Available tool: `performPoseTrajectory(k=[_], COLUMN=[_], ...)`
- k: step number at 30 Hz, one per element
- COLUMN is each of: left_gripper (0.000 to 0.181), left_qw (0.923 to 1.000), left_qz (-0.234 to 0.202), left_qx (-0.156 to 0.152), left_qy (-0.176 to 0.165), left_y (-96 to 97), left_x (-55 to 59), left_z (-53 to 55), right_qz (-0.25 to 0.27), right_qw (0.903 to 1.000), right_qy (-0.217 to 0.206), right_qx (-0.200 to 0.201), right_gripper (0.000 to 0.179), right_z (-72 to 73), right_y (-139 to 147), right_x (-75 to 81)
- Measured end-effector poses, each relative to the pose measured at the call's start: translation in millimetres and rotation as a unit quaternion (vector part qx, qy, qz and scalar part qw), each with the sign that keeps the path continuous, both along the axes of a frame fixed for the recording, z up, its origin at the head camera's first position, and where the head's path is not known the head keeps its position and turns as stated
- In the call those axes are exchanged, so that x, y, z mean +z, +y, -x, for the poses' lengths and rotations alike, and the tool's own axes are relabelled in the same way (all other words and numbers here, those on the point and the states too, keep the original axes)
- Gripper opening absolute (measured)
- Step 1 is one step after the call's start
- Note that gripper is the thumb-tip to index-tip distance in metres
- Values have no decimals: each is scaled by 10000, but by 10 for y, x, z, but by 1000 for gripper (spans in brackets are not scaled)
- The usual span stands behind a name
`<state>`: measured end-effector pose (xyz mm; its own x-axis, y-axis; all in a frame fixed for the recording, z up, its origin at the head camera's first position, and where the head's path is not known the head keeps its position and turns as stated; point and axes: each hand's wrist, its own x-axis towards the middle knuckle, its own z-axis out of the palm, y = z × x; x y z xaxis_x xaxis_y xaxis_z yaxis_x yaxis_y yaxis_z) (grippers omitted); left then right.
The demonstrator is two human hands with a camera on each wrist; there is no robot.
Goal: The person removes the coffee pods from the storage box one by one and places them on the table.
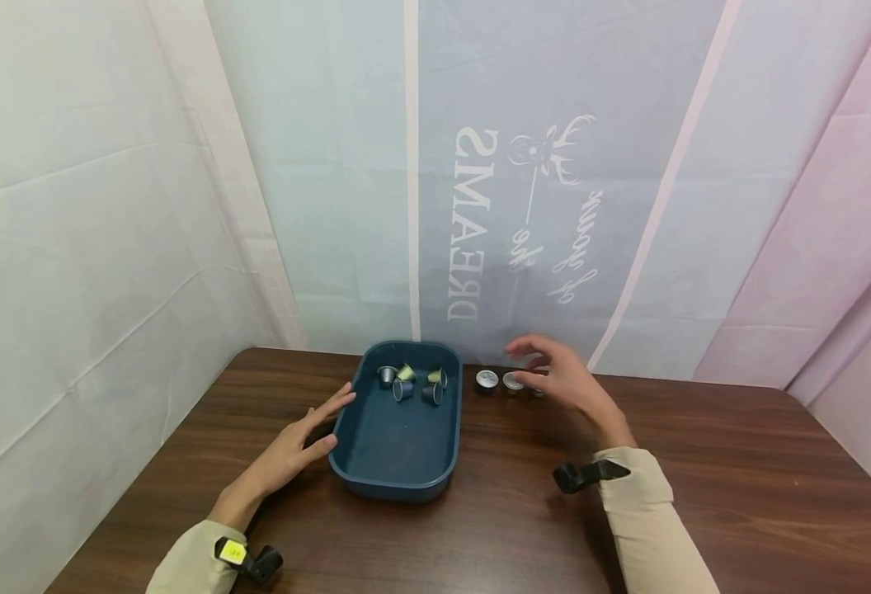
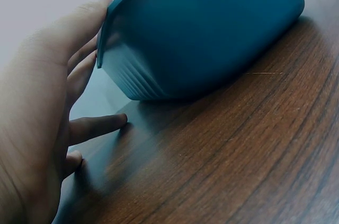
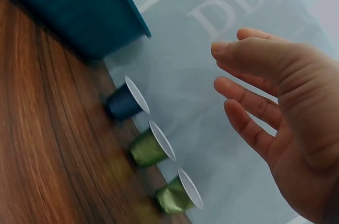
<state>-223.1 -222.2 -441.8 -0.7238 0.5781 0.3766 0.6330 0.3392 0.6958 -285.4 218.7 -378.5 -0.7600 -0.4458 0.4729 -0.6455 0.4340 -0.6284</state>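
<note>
A dark blue plastic bin (image 1: 397,450) stands on the table, with several coffee capsules (image 1: 402,390) lying tipped about in its far half. My left hand (image 1: 296,452) is at the bin's left rim, fingers extended and thumb against the edge in the left wrist view. To the right of the bin, a blue capsule (image 3: 122,103) and two green capsules (image 3: 150,148) stand in a row, lids up. Above this row hovers my right hand (image 3: 296,91), its fingers loosely bent and holding nothing; in the head view it partly covers the rightmost capsule (image 1: 538,393).
The brown wooden table (image 1: 740,487) ends at the back against a hanging grey-blue cloth (image 1: 346,206) with printed lettering. Another pale cloth (image 1: 72,247) hangs along the left side. Black straps (image 1: 591,475) sit around both sleeved wrists.
</note>
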Motion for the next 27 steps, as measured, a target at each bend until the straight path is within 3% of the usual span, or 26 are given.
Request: performPoseTrajectory(k=[5,12,17,27], left_gripper=[57,57,58,58], left_qw=[10000,10000,10000,10000], left_qz=[1,22,30,-20], left_qx=[18,20,7,-11], left_qy=[-37,-62,-48,-80], left_y=[2,-21,-21,-6], left_x=[20,-7,-28,-20], left_z=[-17,2,14,15], right_qz=[-206,-112,-259,-767], right_qw=[9995,9980,9965,9913], right_qy=[-187,250,318,-61], right_qx=[141,565,726,1064], right_gripper=[36,38,35,31], right_z=[-52,-1,-14,97], right_y=[-139,-330,-464,-700], right_x=[70,73,130,193])
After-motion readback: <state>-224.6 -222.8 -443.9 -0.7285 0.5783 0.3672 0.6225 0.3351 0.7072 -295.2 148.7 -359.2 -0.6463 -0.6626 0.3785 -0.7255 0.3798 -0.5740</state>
